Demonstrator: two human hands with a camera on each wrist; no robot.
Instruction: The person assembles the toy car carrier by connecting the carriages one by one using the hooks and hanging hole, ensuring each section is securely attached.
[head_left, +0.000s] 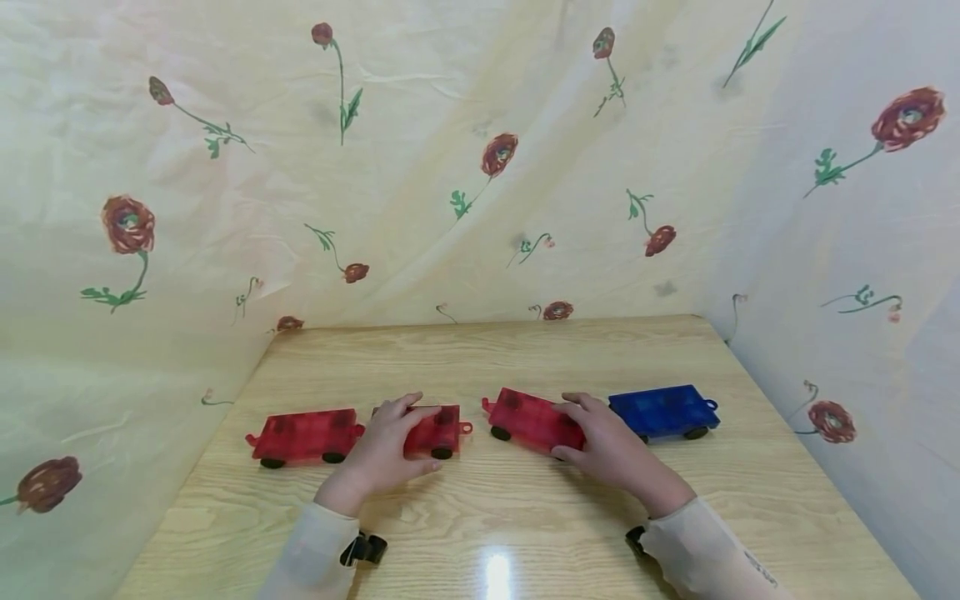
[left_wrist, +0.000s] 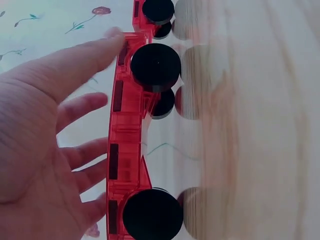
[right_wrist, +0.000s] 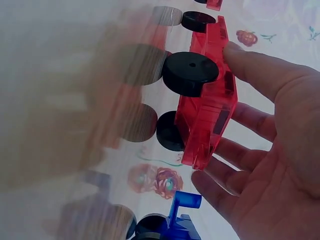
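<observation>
Four flat toy wagons with black wheels stand in a row on the wooden table [head_left: 525, 350]. My left hand [head_left: 382, 446] grips the second red wagon [head_left: 437, 429], thumb on its near side and fingers over the top; in the left wrist view the hand [left_wrist: 85, 107] holds that wagon [left_wrist: 127, 150] by its edge. Over the third red wagon [head_left: 531, 419] lies my right hand [head_left: 600, 437], pinching it; the right wrist view shows the hand [right_wrist: 260, 150] on this wagon [right_wrist: 210, 110], which sits slightly tilted. A small gap separates the two held wagons.
Another red wagon [head_left: 303, 435] stands at the left end, close to the one my left hand holds. A blue wagon [head_left: 663, 411] stands at the right end, its hook [right_wrist: 182, 205] near the tilted wagon. Flower-printed cloth [head_left: 480, 167] walls the table on three sides.
</observation>
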